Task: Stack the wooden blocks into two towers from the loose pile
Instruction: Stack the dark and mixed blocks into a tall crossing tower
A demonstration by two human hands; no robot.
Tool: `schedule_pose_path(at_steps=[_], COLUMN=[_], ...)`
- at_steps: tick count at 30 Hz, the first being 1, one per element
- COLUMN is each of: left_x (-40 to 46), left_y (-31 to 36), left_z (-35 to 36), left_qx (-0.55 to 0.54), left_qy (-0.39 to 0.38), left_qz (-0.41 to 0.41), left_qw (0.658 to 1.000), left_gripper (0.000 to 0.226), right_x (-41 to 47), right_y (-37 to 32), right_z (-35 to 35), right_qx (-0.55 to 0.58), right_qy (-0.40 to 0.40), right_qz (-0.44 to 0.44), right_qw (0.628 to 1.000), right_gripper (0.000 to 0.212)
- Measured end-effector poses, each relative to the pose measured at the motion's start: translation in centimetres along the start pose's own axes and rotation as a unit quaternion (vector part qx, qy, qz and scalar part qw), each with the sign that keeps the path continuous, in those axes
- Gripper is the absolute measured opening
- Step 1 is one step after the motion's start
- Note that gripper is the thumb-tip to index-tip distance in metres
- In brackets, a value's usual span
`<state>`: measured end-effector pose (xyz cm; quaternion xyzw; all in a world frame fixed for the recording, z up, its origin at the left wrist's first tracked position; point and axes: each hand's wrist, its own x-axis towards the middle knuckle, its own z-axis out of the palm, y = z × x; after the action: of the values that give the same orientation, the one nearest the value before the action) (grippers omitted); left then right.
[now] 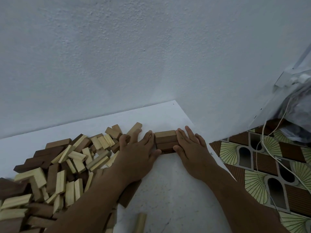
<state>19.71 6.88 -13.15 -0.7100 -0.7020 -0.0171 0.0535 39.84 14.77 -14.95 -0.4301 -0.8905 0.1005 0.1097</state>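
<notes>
Looking down at a white flat board [168, 190] laid on the floor against a pale textured wall [134, 47]. Far left is the big loose pile of light pine and dark brown rectangular wooden blocks [55, 169], all jumbled and overlapping, running from the near-left corner up toward the middle of the board. One dark brown flat block [129, 194] lies at the pile's edge, partly under my left forearm, and a single pale wooden block [140, 222] sits alone at the bottom edge.

Moving right, my left hand [138, 152] is flat, fingers straight and close together, with the fingertips pressed against the left end of a small group of dark brown wooden blocks set side by side [165, 141]. They look like three blocks lined up flush, and I can't tell if there's a second layer underneath. My right hand [190, 148] mirrors it on the right end, fingers extended and a bit spread, thumb touching the near corner. So both hands are squeezing that little group between them, not wrapped around anything.

Off the board on the right there's a brown and green patterned floor mat [269, 165], with thin white cables [262, 142] trailing over it and a crumpled grey plastic bag [297, 111] in the corner.
</notes>
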Motion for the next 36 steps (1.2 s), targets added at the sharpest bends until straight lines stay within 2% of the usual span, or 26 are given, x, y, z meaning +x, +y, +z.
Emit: schedule_pose_path(at_steps=[7, 9, 11, 12, 14, 17, 19, 20, 21, 23, 25, 27, 33, 36], left_x=[-0.2, -0.2, -0.2, -0.3, -0.4, -0.9, -2.0, -2.4, -2.9, -4.3, -5.7, -7.3, -10.5, -10.7], left_y=[0.1, 0.1, 0.0, -0.1, -0.4, -1.4, -2.1, -2.4, -2.7, -3.7, -4.7, -5.2, -5.5, -5.7], left_z=[-0.4, -0.8, -1.1, -1.5, -2.5, -3.4, -4.4, -4.8, -5.3, -5.4, -5.1, -4.5, -4.1, -4.0], left_qx=[-0.003, -0.013, -0.053, -0.112, -0.262, -0.441, -0.501, -0.500, -0.485, -0.418, -0.319, -0.238, -0.189, -0.196], left_qy=[-0.014, -0.019, -0.014, -0.008, 0.023, 0.112, 0.153, 0.159, 0.161, 0.152, 0.135, 0.102, 0.018, 0.006], left_qz=[-0.001, -0.001, -0.004, -0.014, -0.044, -0.089, -0.127, -0.142, -0.148, -0.138, -0.095, -0.061, -0.034, -0.023], left_qw=[1.000, 1.000, 0.998, 0.994, 0.964, 0.886, 0.842, 0.839, 0.846, 0.885, 0.933, 0.964, 0.981, 0.980], left_gripper=[0.076, 0.085, 0.091, 0.086, 0.077, 0.056, 0.034, 0.026, 0.022, 0.025, 0.018, 0.008, 0.048, 0.044], right_x=[-0.1, 0.0, 0.0, -0.1, -0.3, -0.7, -1.2, -1.5, -1.9, -2.8, -3.6, -4.1, -5.2, -6.0], right_y=[-0.1, 0.0, 0.3, 0.4, 0.2, -1.3, -3.4, -4.5, -5.7, -8.1, -9.9, -10.8, -9.1, -7.3], right_z=[-0.2, -0.1, -0.2, -0.2, -0.7, -1.7, -2.3, -2.4, -2.3, -1.7, -0.9, -0.2, -0.7, -1.3], right_qx=[-0.006, 0.004, 0.028, 0.047, 0.091, 0.137, 0.136, 0.139, 0.145, 0.145, 0.126, 0.101, 0.104, 0.100], right_qy=[-0.001, -0.001, 0.004, 0.010, 0.031, 0.093, 0.141, 0.156, 0.160, 0.136, 0.085, 0.036, 0.020, 0.015], right_qz=[-0.007, -0.010, -0.016, -0.018, -0.025, -0.064, -0.113, -0.136, -0.155, -0.184, -0.194, -0.204, -0.186, -0.168], right_qw=[1.000, 1.000, 0.999, 0.999, 0.995, 0.984, 0.974, 0.968, 0.964, 0.963, 0.969, 0.973, 0.977, 0.981], right_gripper=[0.100, 0.101, 0.099, 0.097, 0.088, 0.068, 0.053, 0.045, 0.038, 0.030, 0.026, 0.025, 0.025, 0.027])
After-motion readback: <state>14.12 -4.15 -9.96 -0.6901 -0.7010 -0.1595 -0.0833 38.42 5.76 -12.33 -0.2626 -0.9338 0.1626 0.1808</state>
